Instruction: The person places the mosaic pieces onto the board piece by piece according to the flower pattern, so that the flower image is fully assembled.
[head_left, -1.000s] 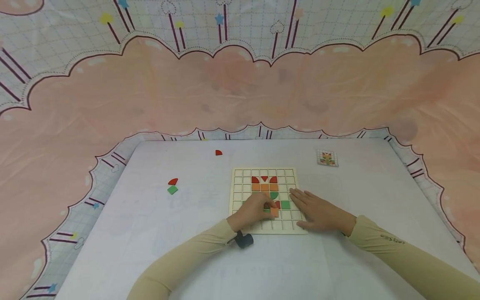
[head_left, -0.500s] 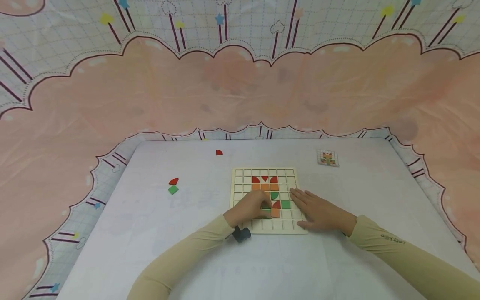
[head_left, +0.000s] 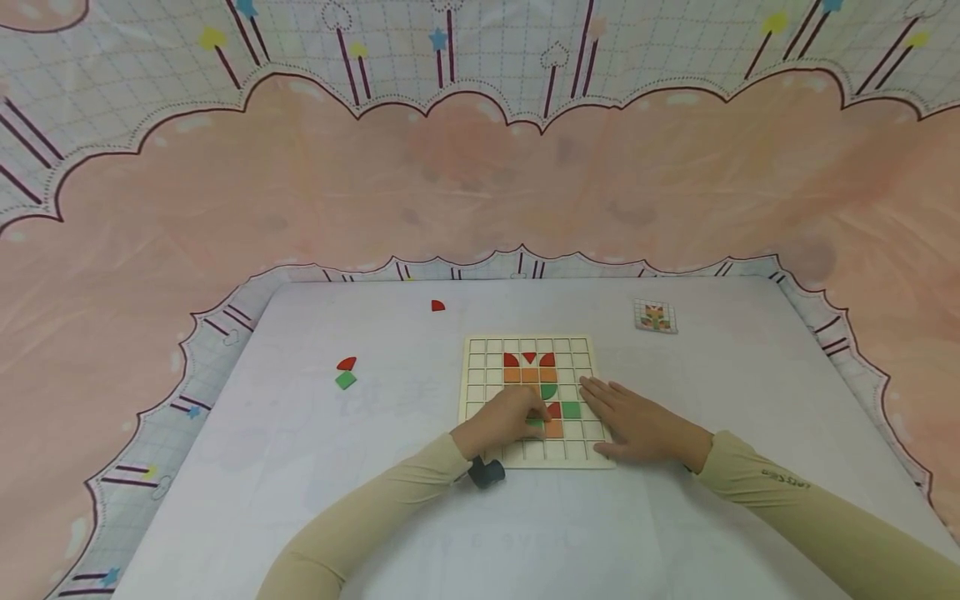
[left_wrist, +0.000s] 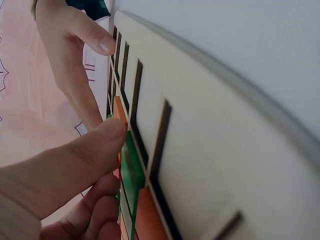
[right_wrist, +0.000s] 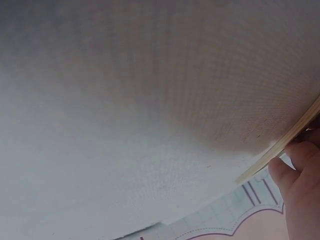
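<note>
A pale wooden grid board lies on the white table with red, orange and green tiles in its cells. My left hand bends over its lower middle, hiding several cells. Thumb and index finger pinch at an orange square tile, which sits in or just on a cell; the left wrist view has the thumb tip against this tile, beside a green tile. My right hand rests with straight fingers on the board's right edge. A red quarter-round tile and a green square tile lie nearby.
Left of the board lie a loose red tile and a green square. Another red quarter-round is farther back. A small pattern card lies at the back right. Patterned cloth surrounds the white tabletop.
The orange square tile has shifted slightly toward me and to the right, lining up with its cell. My left hand moved a little left, then back right. The right hand stayed in place.
</note>
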